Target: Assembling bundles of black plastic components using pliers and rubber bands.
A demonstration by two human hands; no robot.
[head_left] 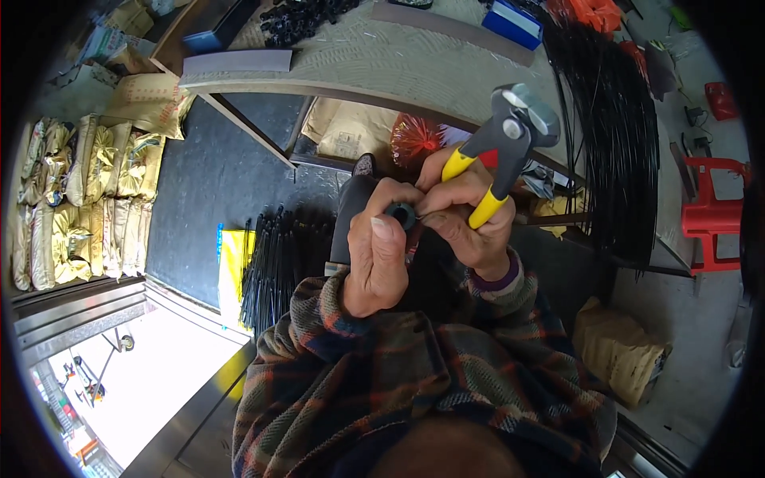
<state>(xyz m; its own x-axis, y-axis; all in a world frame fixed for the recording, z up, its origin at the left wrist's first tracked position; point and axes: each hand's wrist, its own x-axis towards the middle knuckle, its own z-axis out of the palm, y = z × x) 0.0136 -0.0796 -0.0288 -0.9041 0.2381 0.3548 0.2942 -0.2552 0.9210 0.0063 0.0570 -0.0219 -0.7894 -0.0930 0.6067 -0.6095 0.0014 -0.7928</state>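
My left hand (374,259) is closed around a small black ring-shaped part (409,213), its thumb lying along the near side. The part's round opening faces up. In my right hand (472,219) is a pair of end-cutting pincers (514,131) with yellow handles; its dark metal head points up and away to the right. The right thumb and fingertips also meet beside the black part, close to the left fingers. Whatever is pinched between those fingertips is too small to make out.
Ahead stands a workbench (335,73) bearing black parts (303,22) and a blue box (511,24). Long black strands (613,143) hang at the right, near a red stool (709,211). Another black bundle (279,267) stands left of my leg. Filled sacks (84,199) line the far left.
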